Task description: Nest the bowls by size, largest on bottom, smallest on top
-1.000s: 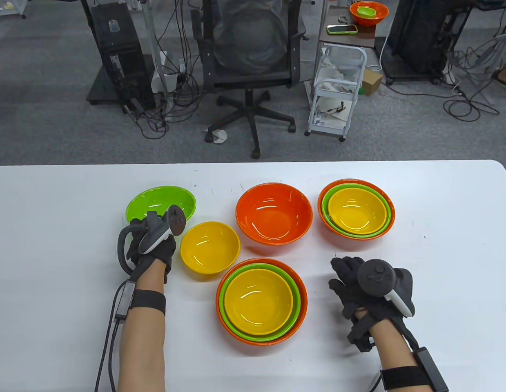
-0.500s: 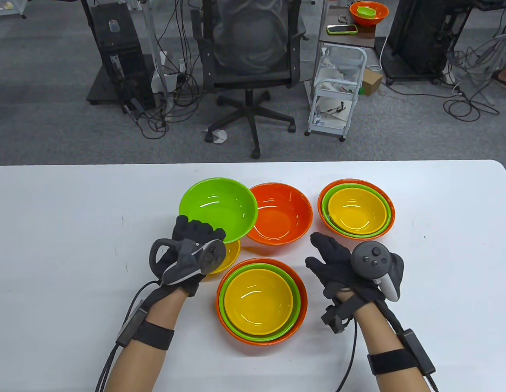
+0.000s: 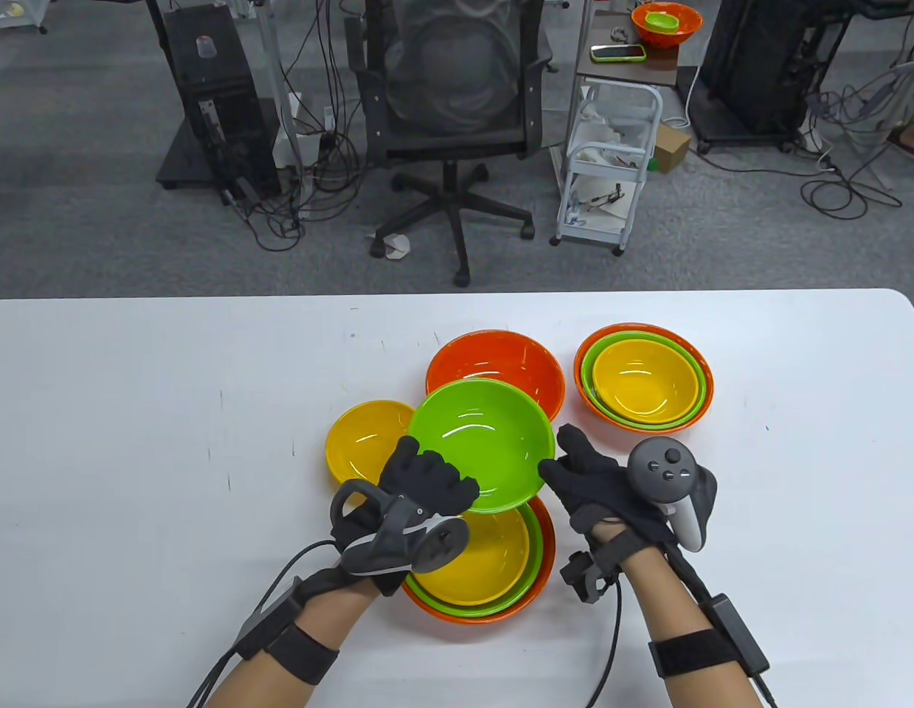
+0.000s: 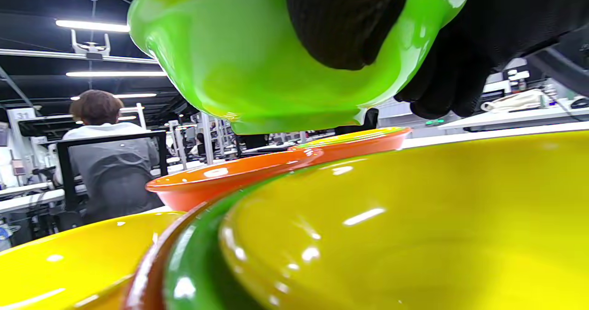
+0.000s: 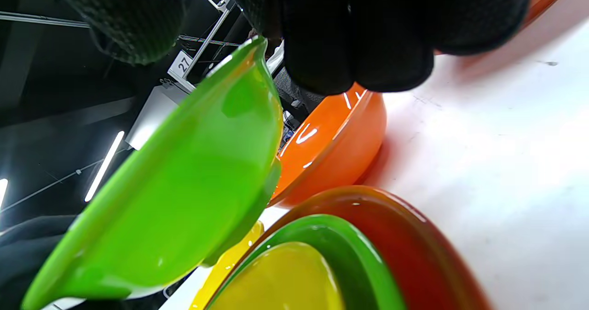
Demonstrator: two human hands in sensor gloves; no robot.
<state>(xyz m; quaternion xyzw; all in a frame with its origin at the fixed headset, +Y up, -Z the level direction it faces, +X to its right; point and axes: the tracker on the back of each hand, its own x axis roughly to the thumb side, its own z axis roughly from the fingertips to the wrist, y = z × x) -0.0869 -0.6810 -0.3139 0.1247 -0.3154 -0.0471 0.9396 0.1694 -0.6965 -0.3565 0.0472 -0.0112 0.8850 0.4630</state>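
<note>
My left hand [image 3: 427, 476] grips the near-left rim of a green bowl [image 3: 479, 450] and holds it in the air, over the near edge of a lone orange bowl [image 3: 493, 361] and the far edge of a nested stack. In the left wrist view my fingers [image 4: 345, 20] wrap the green bowl's [image 4: 257, 61] underside. My right hand [image 3: 575, 464] is at the bowl's right rim; in the right wrist view the rim [image 5: 257, 57] stands between thumb and fingers [image 5: 368, 34], which are apart. A lone yellow bowl [image 3: 364, 442] sits to the left.
The near stack [image 3: 549, 546] has yellow in green in orange and lies partly under my left hand. A second such stack [image 3: 645, 380] stands at the back right. The white table [image 3: 132, 442] stretches to both sides.
My left hand picked the green bowl up from the left and carried it right and nearer, over the orange bowl. My right hand moved forward and left to the bowl's right rim.
</note>
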